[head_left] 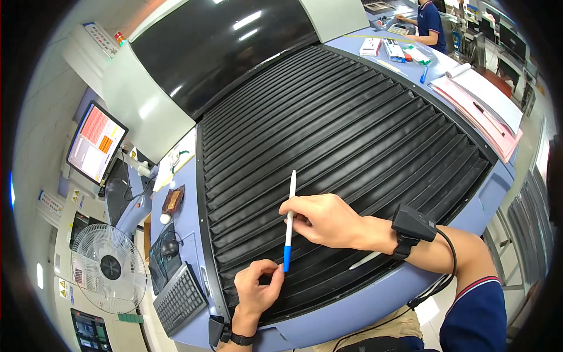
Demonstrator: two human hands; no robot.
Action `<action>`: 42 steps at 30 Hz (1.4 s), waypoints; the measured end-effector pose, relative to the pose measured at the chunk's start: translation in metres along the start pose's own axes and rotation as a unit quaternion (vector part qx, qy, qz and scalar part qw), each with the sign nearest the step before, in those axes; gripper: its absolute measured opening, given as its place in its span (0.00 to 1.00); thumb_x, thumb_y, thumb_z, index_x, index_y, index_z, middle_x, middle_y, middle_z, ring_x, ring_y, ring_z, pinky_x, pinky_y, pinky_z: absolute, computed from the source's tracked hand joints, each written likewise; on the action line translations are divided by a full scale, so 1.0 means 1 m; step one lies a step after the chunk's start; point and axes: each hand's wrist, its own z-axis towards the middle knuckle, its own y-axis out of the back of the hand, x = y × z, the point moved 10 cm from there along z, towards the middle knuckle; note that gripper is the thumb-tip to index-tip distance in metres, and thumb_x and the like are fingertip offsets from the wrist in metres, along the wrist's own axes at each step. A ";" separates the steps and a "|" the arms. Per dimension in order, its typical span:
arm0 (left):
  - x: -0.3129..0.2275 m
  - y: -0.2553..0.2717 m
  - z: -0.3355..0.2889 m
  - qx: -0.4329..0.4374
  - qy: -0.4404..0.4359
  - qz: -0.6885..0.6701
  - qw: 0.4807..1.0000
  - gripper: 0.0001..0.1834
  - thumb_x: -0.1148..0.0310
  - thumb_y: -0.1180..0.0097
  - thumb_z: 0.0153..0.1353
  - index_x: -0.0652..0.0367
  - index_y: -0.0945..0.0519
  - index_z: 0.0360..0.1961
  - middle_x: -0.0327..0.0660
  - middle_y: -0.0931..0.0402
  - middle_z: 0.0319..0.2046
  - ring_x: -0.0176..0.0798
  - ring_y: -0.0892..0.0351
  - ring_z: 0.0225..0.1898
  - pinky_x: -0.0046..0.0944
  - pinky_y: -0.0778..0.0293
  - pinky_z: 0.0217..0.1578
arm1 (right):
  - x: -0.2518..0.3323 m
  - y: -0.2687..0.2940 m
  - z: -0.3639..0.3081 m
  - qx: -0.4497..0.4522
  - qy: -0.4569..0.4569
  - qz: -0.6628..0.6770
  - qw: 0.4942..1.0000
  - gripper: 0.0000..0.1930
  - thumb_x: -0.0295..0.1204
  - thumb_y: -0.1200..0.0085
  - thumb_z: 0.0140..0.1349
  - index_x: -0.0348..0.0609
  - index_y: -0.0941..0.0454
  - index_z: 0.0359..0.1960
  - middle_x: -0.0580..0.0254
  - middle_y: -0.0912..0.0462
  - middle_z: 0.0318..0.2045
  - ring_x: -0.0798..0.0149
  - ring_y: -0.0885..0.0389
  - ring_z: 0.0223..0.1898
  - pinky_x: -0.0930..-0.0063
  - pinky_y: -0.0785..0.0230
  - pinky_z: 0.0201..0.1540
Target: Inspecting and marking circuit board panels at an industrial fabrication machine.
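My right hand holds a white pen with a blue cap end, held roughly upright over a black ribbed bellows cover of a machine. My left hand is below it, with thumb and forefinger pinched at the pen's blue lower end. Both wrists carry black strapped devices, the right one with a cable running down my forearm. A second white pen-like stick lies on the ribbed cover near my right wrist.
A light-blue machine rim surrounds the cover. At left are a keyboard, a mouse, a monitor and a white fan. At top right lie pink folders, a blue pen, small boxes, and a person in a dark shirt.
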 end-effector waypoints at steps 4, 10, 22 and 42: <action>-0.007 0.002 0.001 0.001 -0.017 0.021 1.000 0.09 0.80 0.29 0.54 0.61 0.19 0.31 0.42 0.16 0.22 0.36 0.15 0.22 0.31 0.22 0.25 | 0.001 -0.005 0.003 0.021 -0.015 0.021 0.999 0.11 0.24 0.39 0.61 0.42 0.22 0.45 0.53 0.14 0.31 0.47 0.14 0.32 0.57 0.21 0.33; -0.022 0.000 -0.001 0.014 -0.059 0.030 0.998 0.12 0.79 0.27 0.53 0.61 0.20 0.32 0.41 0.17 0.22 0.35 0.14 0.22 0.32 0.21 0.26 | 0.002 -0.010 -0.005 0.030 -0.017 0.015 0.999 0.12 0.23 0.38 0.60 0.43 0.20 0.46 0.52 0.13 0.32 0.46 0.13 0.33 0.57 0.20 0.33; -0.016 0.006 0.002 0.004 -0.045 0.021 0.999 0.09 0.78 0.27 0.53 0.61 0.19 0.30 0.40 0.17 0.22 0.35 0.15 0.21 0.32 0.22 0.25 | 0.005 -0.019 -0.004 0.064 -0.033 0.041 0.997 0.12 0.23 0.36 0.59 0.40 0.19 0.45 0.52 0.13 0.32 0.51 0.12 0.31 0.62 0.18 0.35; 0.038 0.070 0.013 -0.128 0.129 0.104 0.978 0.38 0.75 0.36 0.63 0.63 0.39 0.73 0.51 0.14 0.42 0.45 0.10 0.37 0.41 0.17 0.41 | 0.001 0.001 0.008 0.043 -0.068 0.031 0.996 0.18 0.32 0.30 0.63 0.37 0.22 0.48 0.55 0.14 0.32 0.62 0.12 0.30 0.71 0.20 0.33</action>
